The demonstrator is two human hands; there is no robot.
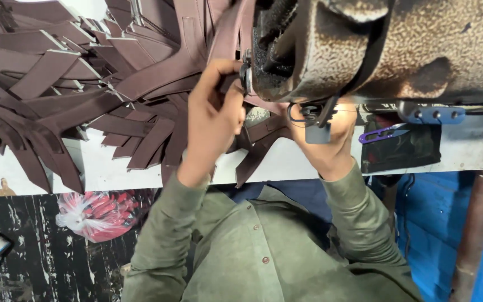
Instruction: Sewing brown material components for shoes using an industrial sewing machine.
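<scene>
My left hand (214, 114) pinches a brown leather strap (226, 39) beside the needle area of a worn, rust-brown sewing machine (375, 47). The strap runs up from my fingers along the machine's end. My right hand (334, 142) lies under the machine head against a short brown strap piece (266, 127). Its fingers are hidden behind the machine's metal hook and lever (311, 114), so its grip cannot be seen. Both arms wear green sleeves.
A big heap of brown straps (74, 84) covers the left of the white table (113, 170). Purple snips (381, 133) lie by a dark pouch at the right. A red plastic bag (99, 215) sits on the floor, and a rusty pipe (473, 235) stands at the right.
</scene>
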